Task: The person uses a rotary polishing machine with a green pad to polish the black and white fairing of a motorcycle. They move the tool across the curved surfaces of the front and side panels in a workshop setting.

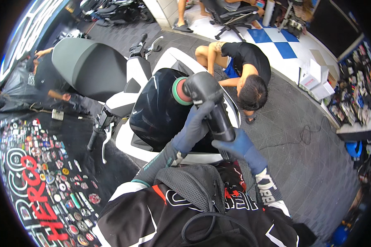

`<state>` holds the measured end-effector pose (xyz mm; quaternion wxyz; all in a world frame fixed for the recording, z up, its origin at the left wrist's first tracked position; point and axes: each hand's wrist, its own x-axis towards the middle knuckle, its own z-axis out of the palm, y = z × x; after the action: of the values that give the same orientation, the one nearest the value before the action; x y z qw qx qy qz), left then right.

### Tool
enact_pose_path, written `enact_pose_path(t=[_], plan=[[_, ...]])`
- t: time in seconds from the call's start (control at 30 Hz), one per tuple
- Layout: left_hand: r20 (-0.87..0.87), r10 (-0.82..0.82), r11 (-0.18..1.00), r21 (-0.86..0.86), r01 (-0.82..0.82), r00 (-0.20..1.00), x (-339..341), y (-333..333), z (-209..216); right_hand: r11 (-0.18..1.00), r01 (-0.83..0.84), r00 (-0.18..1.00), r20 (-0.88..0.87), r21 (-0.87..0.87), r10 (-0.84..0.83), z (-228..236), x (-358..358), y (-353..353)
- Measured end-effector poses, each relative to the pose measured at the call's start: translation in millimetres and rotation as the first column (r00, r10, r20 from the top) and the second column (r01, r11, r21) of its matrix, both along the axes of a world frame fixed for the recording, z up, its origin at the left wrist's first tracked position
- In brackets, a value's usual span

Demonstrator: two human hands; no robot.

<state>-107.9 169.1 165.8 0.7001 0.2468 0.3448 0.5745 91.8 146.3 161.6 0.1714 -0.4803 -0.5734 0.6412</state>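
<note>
My left hand point(193, 128), in a blue-grey glove, is closed round the neck of a black power polisher point(203, 87), just behind its head. My right hand point(245, 150), in a blue glove, grips the lower end of the same tool's handle. The polisher's round pad point(179, 91), green and reddish, is held on edge against the glossy black front panel point(157, 113) of a white scooter point(132, 154). Its flat face is mostly turned from view, so full contact cannot be told. Pale streaks and reflections show on the panel.
A person in black point(251, 68) crouches close by on the scooter's right. Another person point(49, 78) works beside the seat point(90, 68). Brake levers point(107, 144) jut out both sides. A cable point(305, 136) lies on the grey tile floor. Boxes point(315, 78) and a cluttered shelf point(354, 88) stand right.
</note>
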Motion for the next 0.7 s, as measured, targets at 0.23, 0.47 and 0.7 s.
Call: enact_pose_path(t=[0.23, 0.47, 0.7], plan=[[-0.043, 0.144, 0.987, 0.075, -0.141, 0.989, 6, 42, 21, 0.973, -0.223, 0.972, -0.092, -0.053, 0.218, 20, 9, 85], [-0.034, 0.141, 0.974, 0.184, -0.132, 0.989, -24, 1, 49, 0.957, -0.231, 0.971, 0.097, 0.176, 0.217, 55, -22, 52], [0.059, 0.039, 0.953, 0.299, -0.055, 0.997, -72, -78, 27, 0.936, -0.217, 0.962, 0.222, 0.277, 0.158, 59, -59, -31]])
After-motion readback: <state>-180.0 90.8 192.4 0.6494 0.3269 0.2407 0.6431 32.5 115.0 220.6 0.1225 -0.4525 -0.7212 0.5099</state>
